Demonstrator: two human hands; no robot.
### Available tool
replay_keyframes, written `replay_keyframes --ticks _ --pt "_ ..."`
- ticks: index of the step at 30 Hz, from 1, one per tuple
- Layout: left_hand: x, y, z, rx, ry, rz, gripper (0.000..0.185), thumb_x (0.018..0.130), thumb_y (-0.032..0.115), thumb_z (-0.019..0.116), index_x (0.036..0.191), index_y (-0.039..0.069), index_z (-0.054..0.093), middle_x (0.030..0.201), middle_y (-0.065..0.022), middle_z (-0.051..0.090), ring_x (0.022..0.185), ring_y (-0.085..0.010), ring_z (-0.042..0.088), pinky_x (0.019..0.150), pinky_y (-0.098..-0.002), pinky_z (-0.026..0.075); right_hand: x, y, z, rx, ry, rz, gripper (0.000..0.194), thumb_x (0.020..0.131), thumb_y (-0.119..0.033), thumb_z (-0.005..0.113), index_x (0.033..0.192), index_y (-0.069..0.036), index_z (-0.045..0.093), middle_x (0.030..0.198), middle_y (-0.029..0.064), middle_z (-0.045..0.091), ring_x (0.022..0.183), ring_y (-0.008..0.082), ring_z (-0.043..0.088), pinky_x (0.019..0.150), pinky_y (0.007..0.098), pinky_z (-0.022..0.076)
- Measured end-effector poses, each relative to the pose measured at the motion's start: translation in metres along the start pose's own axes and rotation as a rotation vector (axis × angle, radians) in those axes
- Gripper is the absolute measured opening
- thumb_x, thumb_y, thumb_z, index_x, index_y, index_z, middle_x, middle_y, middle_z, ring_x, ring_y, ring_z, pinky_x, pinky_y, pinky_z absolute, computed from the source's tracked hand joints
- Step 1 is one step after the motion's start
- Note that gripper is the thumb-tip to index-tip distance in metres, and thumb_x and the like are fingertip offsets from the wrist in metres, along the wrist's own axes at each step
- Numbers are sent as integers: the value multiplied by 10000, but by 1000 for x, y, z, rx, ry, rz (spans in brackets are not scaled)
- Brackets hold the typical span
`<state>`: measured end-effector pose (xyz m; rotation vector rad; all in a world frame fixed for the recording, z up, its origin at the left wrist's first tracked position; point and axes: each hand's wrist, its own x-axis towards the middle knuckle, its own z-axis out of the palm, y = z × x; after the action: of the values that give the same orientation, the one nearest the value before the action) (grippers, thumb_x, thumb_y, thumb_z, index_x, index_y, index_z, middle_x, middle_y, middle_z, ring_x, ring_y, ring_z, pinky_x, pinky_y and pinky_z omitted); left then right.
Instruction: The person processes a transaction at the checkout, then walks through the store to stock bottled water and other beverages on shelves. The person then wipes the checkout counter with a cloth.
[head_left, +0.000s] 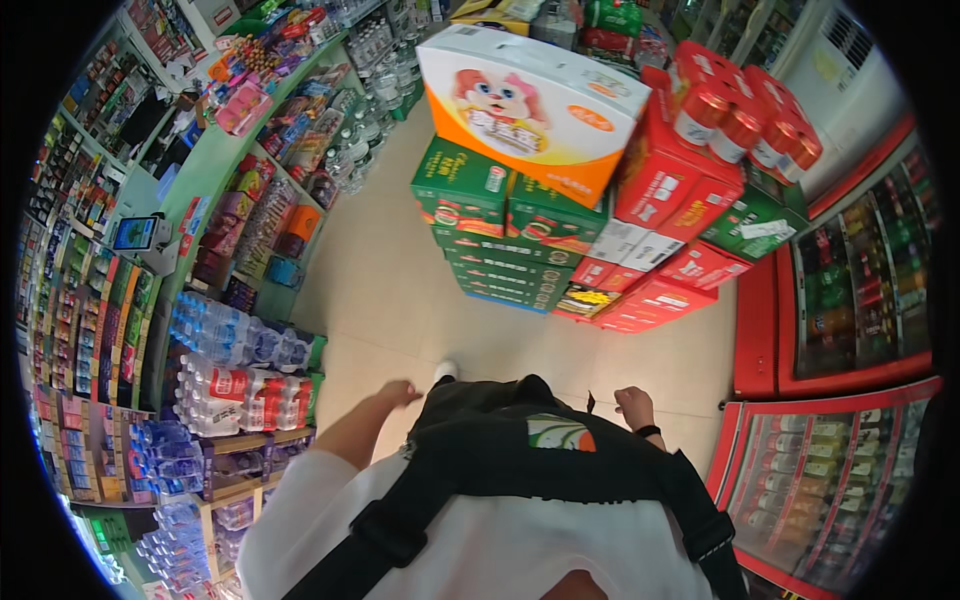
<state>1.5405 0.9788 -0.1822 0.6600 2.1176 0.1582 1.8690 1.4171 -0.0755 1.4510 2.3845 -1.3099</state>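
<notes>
My left hand (400, 393) hangs beside my left hip, its fingers curled in, with nothing seen in it. At my right side my right hand (636, 407) is curled into a loose fist, and a black band (648, 431) circles the wrist. Neither hand touches any goods. Across my body lies a black apron or bag (517, 457) with black straps. Ahead of me rises a stack of green cartons (510, 259) and red cartons (667, 184). A large white and orange box (532, 112) with a cartoon dog leans on top.
A green counter (180, 195) with snack shelves and a small screen (135, 233) runs along the left. Shrink-wrapped bottle packs (240, 394) stand nearer me. Red-framed glass drink coolers (817, 472) line the right. Red can packs (705, 97) top the stack. Tiled floor (367, 277) separates counter and cartons.
</notes>
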Motion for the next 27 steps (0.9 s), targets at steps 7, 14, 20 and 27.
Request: replay_keyframes --ticks 7,14,20,27 --pt "69 228 -56 110 101 283 441 820 463 613 1025 74 649 949 -157 679 899 -332 643 814 -395 504 19 49 -72 383 71 -46 313 849 -252 629 968 36 653 832 122 684 695 197 678 659 297 525" --pt "127 395 -32 269 -35 549 502 823 483 611 1121 78 619 1056 -182 655 997 -371 610 870 -423 483 62 97 -207 477 297 -113 250 865 -195 613 968 28 659 828 102 682 720 191 664 651 293 526" --pt "155 600 -23 163 -129 846 491 831 454 605 1095 40 607 1024 -188 656 958 -351 624 839 -435 485 30 323 -264 175 399 489 381 815 -344 576 852 26 660 727 189 664 632 260 657 617 388 510" --pt "124 792 -24 31 -399 1016 409 862 351 630 1129 43 589 980 -144 674 893 -262 658 780 -353 514 15 387 -282 95 134 768 376 824 -358 581 833 11 650 723 194 655 652 284 654 618 412 507"
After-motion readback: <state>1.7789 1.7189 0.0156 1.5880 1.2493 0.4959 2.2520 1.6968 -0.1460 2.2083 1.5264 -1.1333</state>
